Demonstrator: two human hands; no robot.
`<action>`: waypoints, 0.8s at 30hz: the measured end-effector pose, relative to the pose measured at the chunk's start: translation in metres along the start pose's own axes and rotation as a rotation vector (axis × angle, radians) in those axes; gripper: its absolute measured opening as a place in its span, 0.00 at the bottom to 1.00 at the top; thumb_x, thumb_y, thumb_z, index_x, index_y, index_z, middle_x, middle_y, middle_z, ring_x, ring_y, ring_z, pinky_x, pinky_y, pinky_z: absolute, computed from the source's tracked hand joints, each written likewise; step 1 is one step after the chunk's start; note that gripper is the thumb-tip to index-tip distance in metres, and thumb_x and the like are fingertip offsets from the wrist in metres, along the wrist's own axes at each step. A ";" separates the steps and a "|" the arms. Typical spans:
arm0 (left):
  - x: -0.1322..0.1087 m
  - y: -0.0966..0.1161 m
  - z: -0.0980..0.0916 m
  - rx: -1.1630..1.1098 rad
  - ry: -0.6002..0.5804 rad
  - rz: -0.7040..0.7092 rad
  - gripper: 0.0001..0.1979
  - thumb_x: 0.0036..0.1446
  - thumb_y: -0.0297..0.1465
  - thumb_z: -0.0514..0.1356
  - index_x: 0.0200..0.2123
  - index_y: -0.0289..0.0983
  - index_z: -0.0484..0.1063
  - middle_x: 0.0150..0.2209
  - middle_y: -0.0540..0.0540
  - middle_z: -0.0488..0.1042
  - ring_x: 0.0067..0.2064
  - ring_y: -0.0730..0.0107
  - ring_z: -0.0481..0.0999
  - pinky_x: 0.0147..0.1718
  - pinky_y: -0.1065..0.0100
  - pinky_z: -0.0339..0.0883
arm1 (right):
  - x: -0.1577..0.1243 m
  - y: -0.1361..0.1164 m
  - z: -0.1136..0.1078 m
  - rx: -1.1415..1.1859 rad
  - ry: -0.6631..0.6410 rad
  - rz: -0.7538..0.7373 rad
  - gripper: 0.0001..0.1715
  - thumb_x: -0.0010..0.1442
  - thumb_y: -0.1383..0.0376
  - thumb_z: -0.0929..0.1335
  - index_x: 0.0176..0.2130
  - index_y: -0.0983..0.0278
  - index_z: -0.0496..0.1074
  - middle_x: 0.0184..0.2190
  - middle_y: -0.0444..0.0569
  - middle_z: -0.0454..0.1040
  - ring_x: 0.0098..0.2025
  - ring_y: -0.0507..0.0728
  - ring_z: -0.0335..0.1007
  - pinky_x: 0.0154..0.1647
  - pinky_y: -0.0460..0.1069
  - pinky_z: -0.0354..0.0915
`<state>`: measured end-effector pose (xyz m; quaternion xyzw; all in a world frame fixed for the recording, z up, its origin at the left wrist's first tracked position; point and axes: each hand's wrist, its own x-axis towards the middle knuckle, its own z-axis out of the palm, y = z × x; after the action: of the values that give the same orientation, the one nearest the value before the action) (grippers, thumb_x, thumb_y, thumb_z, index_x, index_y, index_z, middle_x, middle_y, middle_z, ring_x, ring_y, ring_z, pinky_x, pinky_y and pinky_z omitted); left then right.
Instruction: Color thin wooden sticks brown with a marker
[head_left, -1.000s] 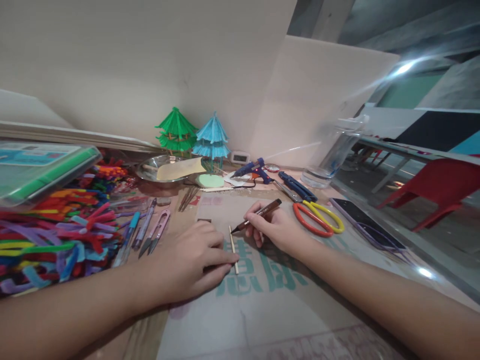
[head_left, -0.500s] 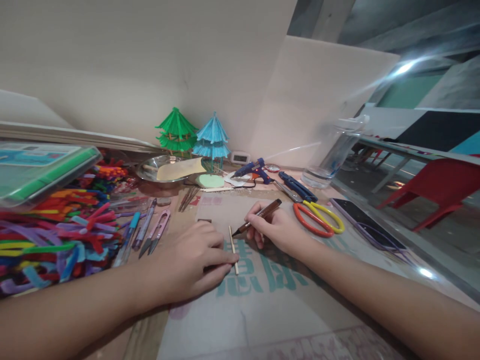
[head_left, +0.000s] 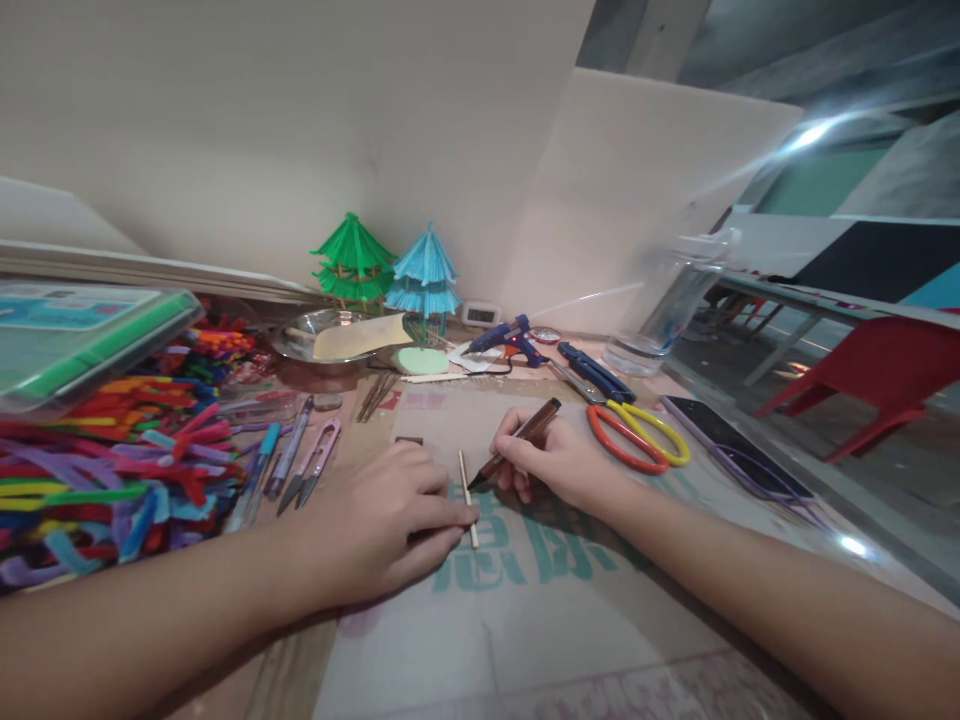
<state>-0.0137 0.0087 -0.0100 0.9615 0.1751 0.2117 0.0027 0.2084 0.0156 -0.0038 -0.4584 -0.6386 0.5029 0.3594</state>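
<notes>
A thin pale wooden stick (head_left: 464, 475) lies on the printed board (head_left: 420, 640), pointing away from me. The thumb and forefinger of my left hand (head_left: 401, 515) hold its near end. In my right hand (head_left: 536, 455) is a brown marker pen (head_left: 538, 420), gripped as for writing, its dark tip at the stick's right side near the middle. Whether the tip touches the stick, I cannot tell. Just right of my right hand lie scissors with a red and a yellow handle loop (head_left: 637, 435).
Colourful pipe cleaners (head_left: 112, 480) pile up at left, beside pens and pink snips (head_left: 319, 460). Behind stand a metal bowl (head_left: 289, 350), green (head_left: 352, 245) and blue (head_left: 426, 265) model pagodas, a glue gun (head_left: 510, 340), pliers (head_left: 596, 372) and a clear jug (head_left: 652, 310). A phone (head_left: 735, 450) lies at right.
The marker tip has slid a little nearer to me along the stick, with my right hand shifting slightly. My left hand and the stick stay put.
</notes>
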 end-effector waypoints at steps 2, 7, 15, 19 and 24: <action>0.000 0.000 0.000 0.006 -0.004 -0.002 0.12 0.64 0.30 0.54 0.44 0.41 0.77 0.30 0.46 0.70 0.34 0.65 0.67 0.34 0.64 0.59 | 0.000 0.000 0.000 0.000 -0.006 0.005 0.16 0.52 0.55 0.69 0.28 0.62 0.61 0.16 0.40 0.71 0.14 0.47 0.61 0.15 0.42 0.57; 0.000 0.000 0.001 0.009 -0.011 -0.001 0.12 0.64 0.30 0.53 0.45 0.41 0.77 0.31 0.46 0.70 0.35 0.64 0.66 0.34 0.64 0.59 | -0.001 -0.002 0.000 -0.010 0.003 0.001 0.15 0.52 0.56 0.69 0.28 0.62 0.61 0.16 0.41 0.71 0.14 0.47 0.61 0.16 0.42 0.57; 0.000 0.001 0.000 0.008 -0.032 -0.019 0.13 0.64 0.30 0.53 0.46 0.42 0.76 0.32 0.45 0.70 0.36 0.64 0.67 0.35 0.64 0.59 | 0.002 0.001 0.001 -0.023 0.049 -0.026 0.15 0.54 0.55 0.68 0.29 0.62 0.61 0.17 0.40 0.70 0.14 0.47 0.61 0.16 0.43 0.57; 0.001 0.001 -0.001 0.004 -0.044 -0.017 0.13 0.64 0.30 0.53 0.47 0.42 0.76 0.32 0.45 0.70 0.36 0.63 0.66 0.35 0.65 0.59 | 0.004 0.002 0.001 -0.014 0.078 -0.060 0.15 0.57 0.55 0.67 0.30 0.63 0.62 0.20 0.41 0.71 0.16 0.47 0.63 0.18 0.43 0.59; 0.002 0.001 -0.001 0.006 -0.035 -0.013 0.13 0.64 0.30 0.53 0.46 0.42 0.76 0.31 0.45 0.69 0.35 0.64 0.66 0.34 0.65 0.58 | 0.004 0.003 0.001 -0.010 0.102 -0.073 0.16 0.57 0.53 0.67 0.31 0.63 0.63 0.21 0.41 0.72 0.17 0.48 0.65 0.18 0.43 0.58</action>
<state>-0.0125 0.0080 -0.0081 0.9640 0.1817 0.1941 0.0044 0.2071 0.0189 -0.0066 -0.4616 -0.6382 0.4622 0.4075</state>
